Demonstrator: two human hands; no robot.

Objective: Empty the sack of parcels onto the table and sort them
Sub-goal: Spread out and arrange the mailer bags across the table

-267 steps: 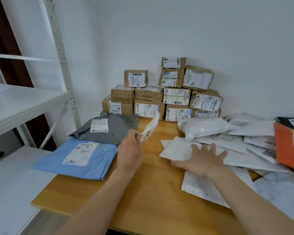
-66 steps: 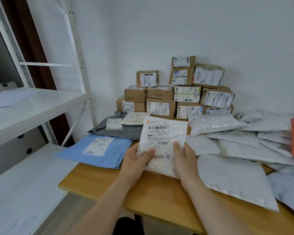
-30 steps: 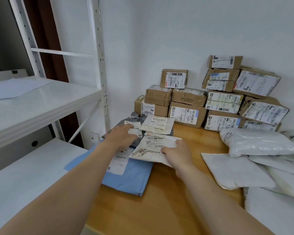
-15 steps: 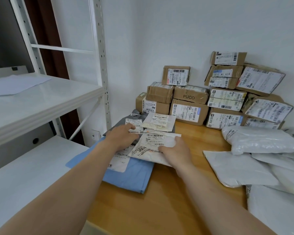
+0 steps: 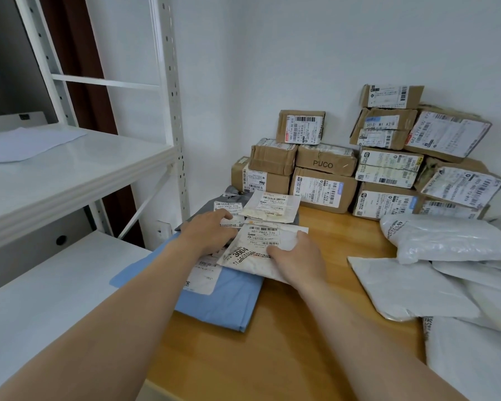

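The right hand (image 5: 292, 256), on a right arm (image 5: 359, 342) stretched forward, is closed on the right edge of the parcel (image 5: 261, 237), thumb on top and fingers curled round it, while the left hand (image 5: 210, 233), on a left arm (image 5: 113, 328) likewise stretched, is laid palm-down at its left edge, fingers nearly straight.

The view came from a wide-angle camera on the person's head, tilted forward and down over the wooden table (image 5: 284, 342). It sat close: the left hand (image 5: 210, 234) and right hand (image 5: 297, 257), stretching up from the bottom edge, lay together on a labelled packet (image 5: 252, 256) near mid-frame. It faced cardboard boxes (image 5: 324, 186) stacked against the wall (image 5: 301, 53), with white shelving (image 5: 70, 169) at left and white mailers (image 5: 446, 241) cut by the right edge.
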